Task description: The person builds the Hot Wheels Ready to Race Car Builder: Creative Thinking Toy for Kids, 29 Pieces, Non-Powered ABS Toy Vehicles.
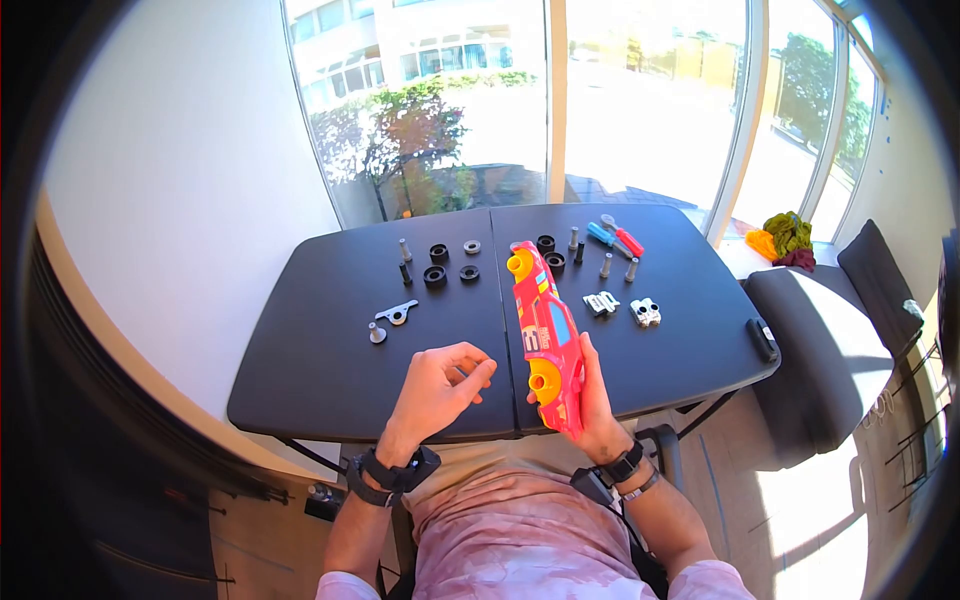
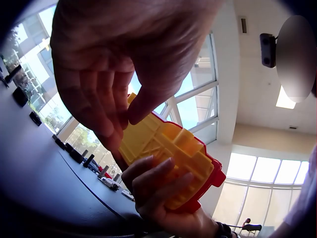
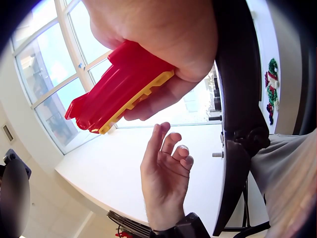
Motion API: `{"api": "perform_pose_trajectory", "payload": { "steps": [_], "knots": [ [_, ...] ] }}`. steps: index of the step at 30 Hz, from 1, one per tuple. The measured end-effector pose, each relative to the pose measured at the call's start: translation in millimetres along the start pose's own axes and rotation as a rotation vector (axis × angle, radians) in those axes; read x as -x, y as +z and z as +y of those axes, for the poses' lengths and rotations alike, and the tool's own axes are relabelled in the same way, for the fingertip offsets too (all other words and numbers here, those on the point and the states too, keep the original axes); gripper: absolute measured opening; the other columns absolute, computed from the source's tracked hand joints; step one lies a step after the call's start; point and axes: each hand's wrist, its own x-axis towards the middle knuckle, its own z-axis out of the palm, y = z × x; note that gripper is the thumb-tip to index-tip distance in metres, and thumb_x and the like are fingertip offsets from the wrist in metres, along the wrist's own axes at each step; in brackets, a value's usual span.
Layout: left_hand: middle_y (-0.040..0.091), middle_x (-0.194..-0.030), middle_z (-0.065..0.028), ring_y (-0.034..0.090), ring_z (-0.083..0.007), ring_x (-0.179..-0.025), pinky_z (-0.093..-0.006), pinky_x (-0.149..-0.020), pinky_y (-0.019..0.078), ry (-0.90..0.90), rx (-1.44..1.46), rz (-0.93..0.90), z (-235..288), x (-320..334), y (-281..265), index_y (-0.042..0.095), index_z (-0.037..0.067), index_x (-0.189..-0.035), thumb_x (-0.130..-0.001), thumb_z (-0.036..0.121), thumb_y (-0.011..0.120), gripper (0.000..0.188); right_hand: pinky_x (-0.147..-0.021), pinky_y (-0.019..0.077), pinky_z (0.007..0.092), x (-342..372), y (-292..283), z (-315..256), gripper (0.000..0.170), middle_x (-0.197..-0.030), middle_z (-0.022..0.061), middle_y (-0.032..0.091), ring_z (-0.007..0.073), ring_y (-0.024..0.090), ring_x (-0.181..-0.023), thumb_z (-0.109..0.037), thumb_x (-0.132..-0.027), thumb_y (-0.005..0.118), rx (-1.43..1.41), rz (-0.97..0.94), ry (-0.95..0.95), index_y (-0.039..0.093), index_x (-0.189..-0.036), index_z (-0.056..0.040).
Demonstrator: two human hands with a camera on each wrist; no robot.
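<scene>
My right hand (image 1: 592, 400) grips a red toy car body (image 1: 548, 345) upright above the table's near edge. It has a blue window and yellow wheel openings without wheels. In the left wrist view, its yellow underside (image 2: 171, 148) faces the left hand, and the right hand's fingers (image 2: 154, 181) lie across it. My left hand (image 1: 440, 385) hovers to the left of the car, apart from it, fingers loosely curled. From the right wrist view the same left hand (image 3: 167, 181) shows its palm with nothing in it.
On the black table (image 1: 330, 360) lie black wheels (image 1: 434, 276), grey toy bolts (image 1: 606, 265), a light grey bracket (image 1: 397, 313), silver toy parts (image 1: 646, 313) and blue and red screwdrivers (image 1: 625, 238). A black device (image 1: 762, 340) sits at the right edge, beside a dark padded seat (image 1: 820, 350).
</scene>
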Motion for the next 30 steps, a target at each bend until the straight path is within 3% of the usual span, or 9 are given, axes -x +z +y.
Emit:
{"api": "perform_pose_trajectory", "payload": {
  "steps": [7, 10, 12, 15, 18, 21, 24, 27, 30],
  "knots": [
    [0.080, -0.082, -0.0082, 0.080, -0.0160, -0.068, -0.0282, -0.061, 0.0578, 0.073, -0.134, 0.045, 3.8, -12.0, -22.3, 0.080, 0.000, -0.105, -0.104, 0.023, 0.079, 0.023, -0.084, 0.0669, 0.0398, -1.0, -2.5, 0.1, 0.075, -0.123, 0.0092, 0.076, 0.0208, 0.078, -0.101, -0.072, -0.112, 0.047, -0.019, -0.004, 0.014, 0.059, -0.149, -0.0073],
    [0.081, -0.084, -0.0095, 0.080, -0.0178, -0.068, -0.0305, -0.063, 0.0591, 0.127, -0.298, 0.119, 15.5, -38.4, -49.7, 0.080, 0.002, -0.105, -0.101, 0.021, 0.081, 0.020, -0.063, 0.0647, 0.0320, -0.1, 15.4, -0.3, 0.079, -0.099, 0.0095, 0.078, 0.0251, 0.080, -0.081, -0.079, -0.108, 0.047, -0.006, 0.117, -0.007, 0.067, -0.133, -0.0068],
    [0.082, -0.088, -0.0113, 0.079, -0.0182, -0.070, -0.0315, -0.065, 0.0601, 0.193, -0.451, 0.192, 6.3, -69.8, -67.0, 0.080, 0.002, -0.107, -0.099, 0.019, 0.082, 0.019, -0.063, 0.0648, 0.0326, -0.6, 15.0, 0.3, 0.079, -0.099, 0.0098, 0.078, 0.0251, 0.080, -0.081, -0.079, -0.108, 0.048, 0.001, 0.122, -0.013, 0.067, -0.132, -0.0064],
    [0.082, -0.099, -0.0154, 0.081, -0.0280, -0.089, -0.0414, -0.081, 0.0636, 0.230, -0.737, 0.204, -24.6, -122.2, -82.9, 0.080, 0.002, -0.105, -0.096, 0.021, 0.082, 0.021, -0.063, 0.0648, 0.0332, -1.8, 15.0, -0.7, 0.079, -0.100, 0.0100, 0.077, 0.0252, 0.080, -0.082, -0.079, -0.108, 0.048, 0.003, 0.132, -0.011, 0.067, -0.131, -0.0062],
    [0.079, -0.113, -0.0165, 0.077, -0.0362, -0.111, -0.0479, -0.098, 0.0619, 0.142, -0.999, 0.145, -60.3, -160.4, -80.1, 0.076, 0.005, -0.115, -0.096, 0.023, 0.081, 0.027, -0.063, 0.0648, 0.0332, -2.1, 12.3, 0.4, 0.079, -0.100, 0.0098, 0.077, 0.0250, 0.080, -0.082, -0.079, -0.107, 0.048, -0.004, 0.130, -0.002, 0.067, -0.131, -0.0063],
    [0.074, -0.122, -0.0198, 0.071, -0.0411, -0.122, -0.0502, -0.103, 0.0605, 0.124, -1.074, 0.246, -77.1, -175.2, -58.4, 0.068, 0.002, -0.129, -0.096, 0.020, 0.080, 0.040, -0.063, 0.0648, 0.0329, -2.5, 9.0, -0.8, 0.079, -0.101, 0.0093, 0.077, 0.0246, 0.080, -0.083, -0.080, -0.107, 0.048, -0.008, 0.106, 0.016, 0.067, -0.131, -0.0065],
    [0.075, -0.120, -0.0213, 0.069, -0.0452, -0.124, -0.0527, -0.104, 0.0602, 0.093, -1.085, 0.258, -103.4, -191.5, -49.1, 0.063, 0.002, -0.136, -0.097, 0.017, 0.078, 0.045, -0.063, 0.0649, 0.0327, -1.7, 6.2, -2.3, 0.079, -0.101, 0.0090, 0.077, 0.0243, 0.080, -0.084, -0.080, -0.107, 0.048, -0.012, 0.085, 0.045, 0.067, -0.131, -0.0065],
    [0.076, -0.119, -0.0213, 0.071, -0.0438, -0.120, -0.0517, -0.103, 0.0603, 0.018, -1.148, 0.129, -121.6, -206.0, -52.7, 0.065, 0.002, -0.132, -0.098, 0.016, 0.076, 0.038, -0.063, 0.0652, 0.0327, -3.0, 7.8, -2.7, 0.079, -0.101, 0.0089, 0.078, 0.0245, 0.080, -0.084, -0.080, -0.107, 0.049, -0.028, 0.104, 0.047, 0.067, -0.131, -0.0066],
    [0.077, -0.118, -0.0206, 0.073, -0.0426, -0.117, -0.0518, -0.102, 0.0600, 0.079, -1.092, 0.159, -109.0, -194.8, -59.5, 0.067, 0.002, -0.128, -0.098, 0.015, 0.077, 0.034, -0.063, 0.0657, 0.0326, -3.3, 10.3, -3.2, 0.079, -0.101, 0.0092, 0.078, 0.0250, 0.081, -0.084, -0.080, -0.107, 0.049, -0.044, 0.113, 0.041, 0.067, -0.131, -0.0066]
  ]
}}
